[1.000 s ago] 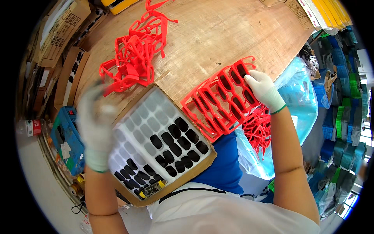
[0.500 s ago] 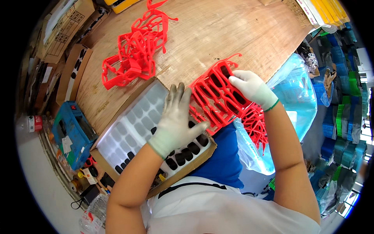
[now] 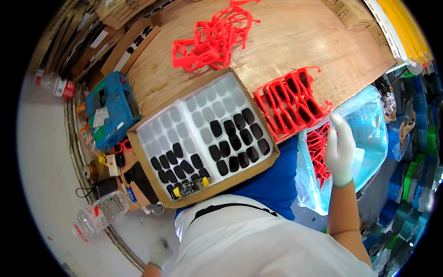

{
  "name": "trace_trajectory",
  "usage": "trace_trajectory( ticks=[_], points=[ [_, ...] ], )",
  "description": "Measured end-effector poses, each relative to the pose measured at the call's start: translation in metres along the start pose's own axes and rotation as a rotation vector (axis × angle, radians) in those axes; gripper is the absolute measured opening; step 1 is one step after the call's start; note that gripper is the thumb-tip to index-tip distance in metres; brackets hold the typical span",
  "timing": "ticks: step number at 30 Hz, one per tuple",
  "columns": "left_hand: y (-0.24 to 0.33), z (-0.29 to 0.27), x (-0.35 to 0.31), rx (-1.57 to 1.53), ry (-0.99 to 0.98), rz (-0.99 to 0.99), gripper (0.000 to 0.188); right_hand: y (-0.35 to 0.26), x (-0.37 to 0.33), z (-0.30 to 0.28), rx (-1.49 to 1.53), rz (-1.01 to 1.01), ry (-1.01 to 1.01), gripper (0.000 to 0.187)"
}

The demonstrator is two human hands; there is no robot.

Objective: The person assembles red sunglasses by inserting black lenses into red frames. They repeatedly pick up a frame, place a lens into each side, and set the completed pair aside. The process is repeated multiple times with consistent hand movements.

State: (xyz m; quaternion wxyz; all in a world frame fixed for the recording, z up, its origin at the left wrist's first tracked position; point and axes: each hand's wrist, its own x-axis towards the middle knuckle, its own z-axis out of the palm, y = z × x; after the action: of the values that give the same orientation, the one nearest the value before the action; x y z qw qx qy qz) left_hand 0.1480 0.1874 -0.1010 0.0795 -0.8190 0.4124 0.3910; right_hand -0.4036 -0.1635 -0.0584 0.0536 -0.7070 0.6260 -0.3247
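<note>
My right hand (image 3: 340, 150), in a white glove, hangs beside a clear blue plastic bag (image 3: 371, 122) filled with red glasses frames (image 3: 318, 154). Its fingers are stretched out and hold nothing. My left hand (image 3: 160, 253), also gloved, is low by my side and smeared by motion, so its fingers cannot be made out. Rows of red sunglasses (image 3: 290, 101) with dark lenses lie packed together at the table's near edge. Left of them sits a cardboard box (image 3: 272, 159) with a white pocketed tray, partly filled with dark lenses (image 3: 234, 142). A patterned tool with yellow ends (image 3: 193, 187) rests on it.
A tangled heap of red frames (image 3: 214, 41) lies farther back on the wooden table (image 3: 295, 37). A blue tool case (image 3: 113, 108) and a plastic bottle (image 3: 104, 212) are at left. Flattened cartons (image 3: 87, 46) stand at far left, yellow-edged boxes (image 3: 406, 32) at far right.
Both hands have come away from the red sunglasses, which now lie on the table edge. My left hand has dropped to my side; my right has moved over the bag. The view has shifted.
</note>
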Motion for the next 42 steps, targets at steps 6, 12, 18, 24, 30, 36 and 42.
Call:
trace_trajectory(
  ticks=[6,12,18,24,30,36,42],
  points=[
    [-0.079,0.112,-0.075,-0.192,-0.371,-0.542,0.026,-0.059,-0.130,0.018,0.248,0.019,-0.299,0.028],
    [-0.070,0.149,-0.096,-0.428,-0.328,-0.513,0.028,-0.066,-0.180,0.049,0.174,-0.126,-0.452,0.026],
    [-0.066,0.153,-0.109,-0.505,-0.317,-0.518,0.030,-0.060,-0.177,0.062,0.108,-0.186,-0.475,0.029],
    [-0.068,0.159,-0.121,-0.524,-0.339,-0.547,0.031,-0.052,-0.190,0.066,0.109,-0.206,-0.461,0.031],
    [-0.069,0.163,-0.124,-0.530,-0.365,-0.561,0.033,-0.048,-0.195,0.069,0.106,-0.211,-0.447,0.032],
    [-0.069,0.166,-0.124,-0.541,-0.377,-0.568,0.035,-0.048,-0.196,0.070,0.094,-0.216,-0.443,0.032],
    [-0.071,0.164,-0.115,-0.506,-0.417,-0.565,0.037,-0.049,-0.191,0.069,0.111,-0.212,-0.430,0.031]
  ],
)
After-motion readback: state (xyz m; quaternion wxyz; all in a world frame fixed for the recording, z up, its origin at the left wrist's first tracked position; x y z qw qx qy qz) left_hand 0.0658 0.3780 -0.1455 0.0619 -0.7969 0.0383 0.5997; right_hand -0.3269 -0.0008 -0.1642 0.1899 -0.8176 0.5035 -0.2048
